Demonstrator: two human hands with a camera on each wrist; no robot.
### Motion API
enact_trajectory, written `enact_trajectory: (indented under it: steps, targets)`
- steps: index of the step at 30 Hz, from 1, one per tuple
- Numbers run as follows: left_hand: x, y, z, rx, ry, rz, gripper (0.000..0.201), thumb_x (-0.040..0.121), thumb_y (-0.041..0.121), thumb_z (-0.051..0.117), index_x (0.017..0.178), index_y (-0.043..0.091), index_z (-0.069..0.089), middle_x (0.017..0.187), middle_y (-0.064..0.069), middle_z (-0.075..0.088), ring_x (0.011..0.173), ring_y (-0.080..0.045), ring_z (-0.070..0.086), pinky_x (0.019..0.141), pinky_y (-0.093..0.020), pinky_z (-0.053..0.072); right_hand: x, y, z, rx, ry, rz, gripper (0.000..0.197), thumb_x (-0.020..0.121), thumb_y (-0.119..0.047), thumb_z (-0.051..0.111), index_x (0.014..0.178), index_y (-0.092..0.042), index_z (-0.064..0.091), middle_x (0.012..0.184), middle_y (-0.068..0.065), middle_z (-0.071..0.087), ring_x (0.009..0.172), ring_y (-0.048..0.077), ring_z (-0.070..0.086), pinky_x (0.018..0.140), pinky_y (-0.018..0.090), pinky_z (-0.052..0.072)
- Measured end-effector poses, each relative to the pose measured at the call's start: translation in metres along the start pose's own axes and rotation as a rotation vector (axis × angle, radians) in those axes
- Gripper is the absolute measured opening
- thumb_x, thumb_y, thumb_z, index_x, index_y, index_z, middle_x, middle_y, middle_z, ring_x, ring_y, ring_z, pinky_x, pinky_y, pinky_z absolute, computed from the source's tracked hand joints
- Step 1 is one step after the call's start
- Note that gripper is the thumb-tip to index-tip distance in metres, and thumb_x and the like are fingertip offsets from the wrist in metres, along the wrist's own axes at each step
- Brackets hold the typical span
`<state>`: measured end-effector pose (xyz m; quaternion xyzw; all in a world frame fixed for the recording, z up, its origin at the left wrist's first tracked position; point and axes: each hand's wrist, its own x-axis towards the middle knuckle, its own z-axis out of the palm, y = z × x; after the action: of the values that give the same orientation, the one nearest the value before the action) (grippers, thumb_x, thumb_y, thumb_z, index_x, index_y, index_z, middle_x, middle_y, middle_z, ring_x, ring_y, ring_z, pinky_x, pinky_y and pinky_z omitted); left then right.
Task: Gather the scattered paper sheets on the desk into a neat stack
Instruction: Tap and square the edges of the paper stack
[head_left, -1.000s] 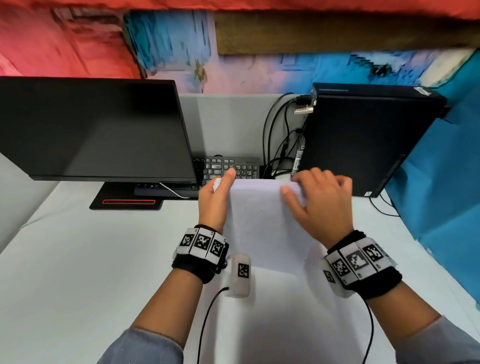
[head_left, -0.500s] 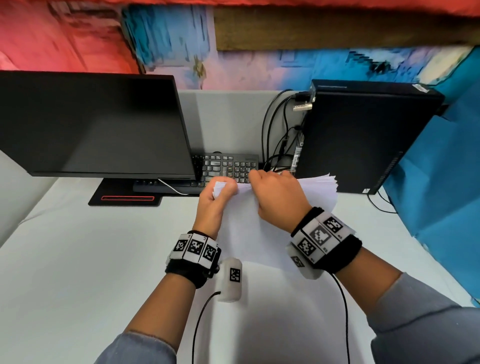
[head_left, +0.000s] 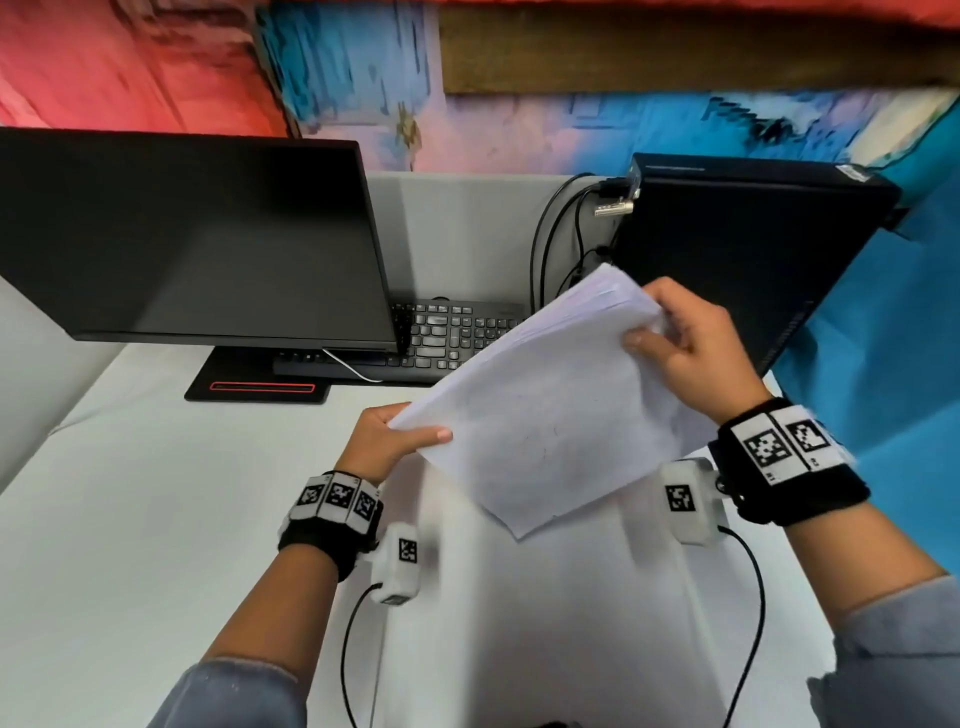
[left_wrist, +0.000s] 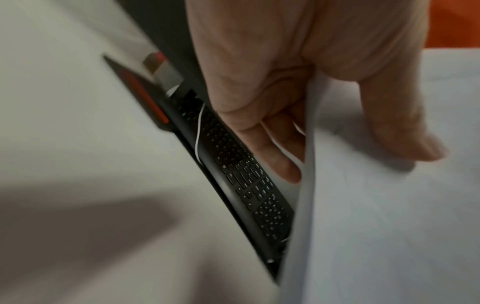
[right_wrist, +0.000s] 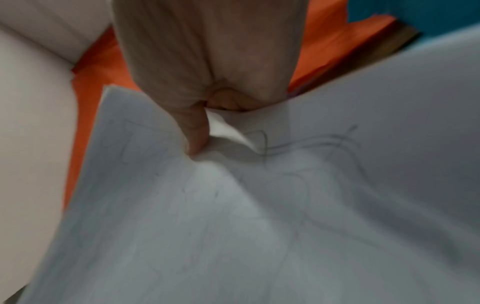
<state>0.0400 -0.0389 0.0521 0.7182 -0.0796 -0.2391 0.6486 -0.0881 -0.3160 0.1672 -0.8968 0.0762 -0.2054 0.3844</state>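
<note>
A bundle of white paper sheets (head_left: 545, 410) is held up off the white desk (head_left: 130, 519), turned diagonally. My left hand (head_left: 395, 436) pinches its lower left corner, thumb on top and fingers underneath, as the left wrist view shows with the paper sheets (left_wrist: 376, 205) beside the left hand (left_wrist: 337, 133). My right hand (head_left: 675, 338) grips the upper right edge, where the sheets fan slightly. In the right wrist view my right hand (right_wrist: 205, 123) creases the paper sheets (right_wrist: 259, 205), which bear faint pencil lines.
A black monitor (head_left: 192, 239) on its stand fills the back left. A black keyboard (head_left: 447, 338) lies behind the paper. A black computer tower (head_left: 753, 260) with cables stands at the back right. Blue fabric (head_left: 883, 389) hangs along the right edge.
The sheets lay flat on the desk under both hands a second ago. Both hands have since taken hold of them, lifted them and turned them to a diagonal; the right hand moved up and right.
</note>
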Motion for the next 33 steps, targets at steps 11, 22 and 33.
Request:
enact_trajectory:
  steps: [11,22,33]
  targets:
    - [-0.004,-0.007,0.032,-0.051,0.230,0.158,0.020,0.075,-0.002,0.073,0.094,0.006,0.070,0.076,0.007,0.072,0.065,0.003,0.067,0.071,-0.024,0.054,-0.051,0.094,0.061,0.497,0.197,0.425,0.035,0.085,0.012,0.056,0.116,-0.003,0.059,0.094,-0.002,0.075,0.082,0.000,0.065,0.085,0.031,0.048]
    - [0.000,-0.035,0.035,-0.006,0.218,0.093,0.048,0.070,0.018,0.080,0.113,0.007,0.064,0.109,-0.009,0.071,0.102,-0.022,0.068,0.092,-0.036,0.053,-0.076,0.109,0.097,0.533,0.210,0.588,0.045,0.089,0.001,0.057,0.132,-0.005,0.048,0.123,0.010,0.061,0.109,0.023,0.059,0.088,0.026,0.051]
    - [0.014,0.000,0.029,-0.098,0.204,0.233,0.036,0.077,0.000,0.072,0.111,0.001,0.064,0.098,0.002,0.070,0.082,0.000,0.070,0.078,-0.018,0.055,-0.050,0.095,0.083,0.590,0.284,0.508,0.037,0.090,0.002,0.054,0.127,0.001,0.052,0.117,0.012,0.063,0.096,0.012,0.063,0.071,0.006,0.051]
